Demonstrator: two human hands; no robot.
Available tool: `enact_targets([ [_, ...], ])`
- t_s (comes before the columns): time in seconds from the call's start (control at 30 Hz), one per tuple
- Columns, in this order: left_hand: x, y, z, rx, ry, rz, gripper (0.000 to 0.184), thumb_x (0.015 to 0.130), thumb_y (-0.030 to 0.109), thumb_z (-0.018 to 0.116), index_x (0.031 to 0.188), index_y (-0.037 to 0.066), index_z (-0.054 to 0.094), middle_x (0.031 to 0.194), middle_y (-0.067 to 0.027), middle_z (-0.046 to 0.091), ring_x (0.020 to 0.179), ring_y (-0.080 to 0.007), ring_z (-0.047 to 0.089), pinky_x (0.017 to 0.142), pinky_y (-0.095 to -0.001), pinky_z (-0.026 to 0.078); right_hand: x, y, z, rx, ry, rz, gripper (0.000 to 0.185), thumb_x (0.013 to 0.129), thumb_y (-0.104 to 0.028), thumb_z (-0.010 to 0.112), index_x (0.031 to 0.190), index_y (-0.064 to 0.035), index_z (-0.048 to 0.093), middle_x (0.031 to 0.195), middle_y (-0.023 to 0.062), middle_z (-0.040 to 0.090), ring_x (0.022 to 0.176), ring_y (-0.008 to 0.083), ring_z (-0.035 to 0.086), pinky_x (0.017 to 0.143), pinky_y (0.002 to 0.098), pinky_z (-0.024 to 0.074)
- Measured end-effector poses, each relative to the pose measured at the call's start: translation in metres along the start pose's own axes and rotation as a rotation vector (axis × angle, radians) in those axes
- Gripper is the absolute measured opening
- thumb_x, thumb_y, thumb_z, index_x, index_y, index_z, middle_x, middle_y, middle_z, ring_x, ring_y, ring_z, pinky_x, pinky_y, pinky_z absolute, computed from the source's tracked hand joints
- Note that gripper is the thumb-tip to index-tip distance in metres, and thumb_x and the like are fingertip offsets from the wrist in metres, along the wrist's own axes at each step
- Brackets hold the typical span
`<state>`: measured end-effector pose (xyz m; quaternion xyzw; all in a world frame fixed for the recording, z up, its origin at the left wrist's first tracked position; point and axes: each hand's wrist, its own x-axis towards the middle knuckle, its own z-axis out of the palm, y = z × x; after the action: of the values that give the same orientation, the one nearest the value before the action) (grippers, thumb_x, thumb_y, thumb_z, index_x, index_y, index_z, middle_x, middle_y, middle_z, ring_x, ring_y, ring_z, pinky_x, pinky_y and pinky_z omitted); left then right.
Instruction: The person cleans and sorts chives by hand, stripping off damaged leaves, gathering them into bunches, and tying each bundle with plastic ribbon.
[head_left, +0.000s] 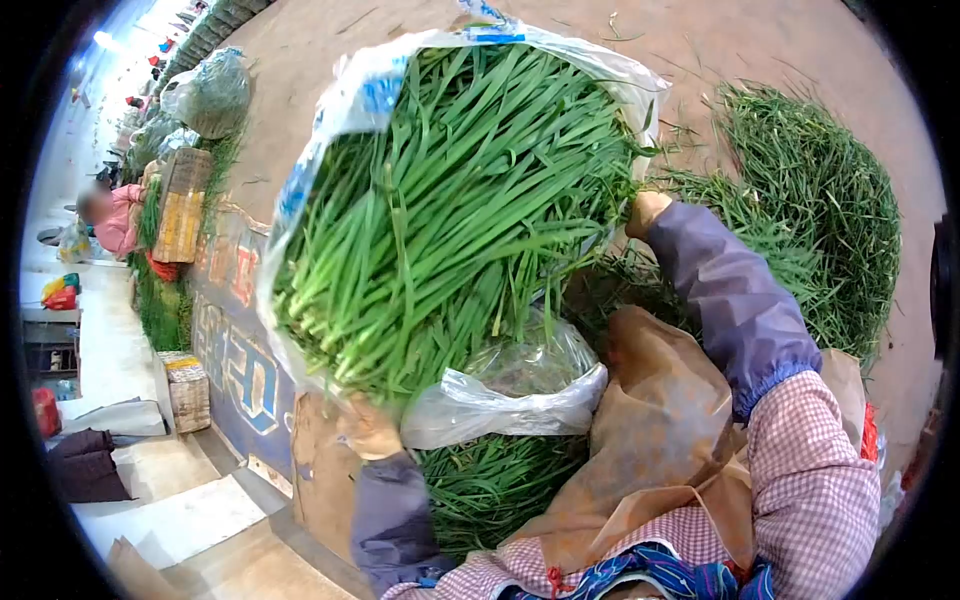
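Observation:
A large bundle of long green leafy stalks [470, 190] lies in an open white plastic bag [345, 100] with blue print, its pale stem ends toward the lower left. My left hand [368, 428] is at the bag's lower left edge, fingers partly hidden and blurred against the plastic. At the right side of the bundle, my right hand [648, 212] reaches in, its fingertips hidden behind leaves and the bag's edge. Near my lap the clear front part of the bag [500, 408] hangs over more green stalks [500, 480].
A big heap of loose green leaves [820, 190] lies on the floor at the right. On the left are a crate [183, 205], filled bags [215, 95], a smaller box [187, 392], a blue printed sheet [245, 375] and a seated person in pink [118, 218].

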<state>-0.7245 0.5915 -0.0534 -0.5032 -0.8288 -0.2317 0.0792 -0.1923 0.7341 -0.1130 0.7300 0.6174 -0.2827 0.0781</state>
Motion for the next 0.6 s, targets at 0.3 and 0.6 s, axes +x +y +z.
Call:
enact_targets([
  [0.3, 0.109, -0.026, 0.036, -0.219, 0.235, 0.728, 0.034, 0.092, 0.04, 0.058, 0.085, 0.006, 0.059, 0.063, -0.0043, 0.058, 0.047, -0.0157, 0.051, 0.037, -0.0302, 0.041, -0.07, 0.009, 0.087, 0.394, 0.108, -0.068, 0.061, 0.068, -0.023, 0.082, 0.123, -0.0083, 0.06, 0.102, 0.0181, 0.07, 0.097, 0.0309, 0.067, 0.086, 0.0368, 0.0529],
  [0.6, 0.126, -0.053, 0.082, -0.716, -0.453, 0.056, 0.032, 0.101, 0.015, 0.04, 0.121, -0.005, 0.054, 0.103, -0.0204, 0.065, 0.073, -0.0236, 0.066, 0.056, -0.0344, 0.054, -0.101, -0.006, 0.133, 0.184, 0.123, -0.38, 0.056, 0.077, -0.028, 0.074, 0.129, -0.0122, 0.059, 0.131, 0.015, 0.058, 0.123, 0.0303, 0.052, 0.103, 0.0381, 0.0419],
])
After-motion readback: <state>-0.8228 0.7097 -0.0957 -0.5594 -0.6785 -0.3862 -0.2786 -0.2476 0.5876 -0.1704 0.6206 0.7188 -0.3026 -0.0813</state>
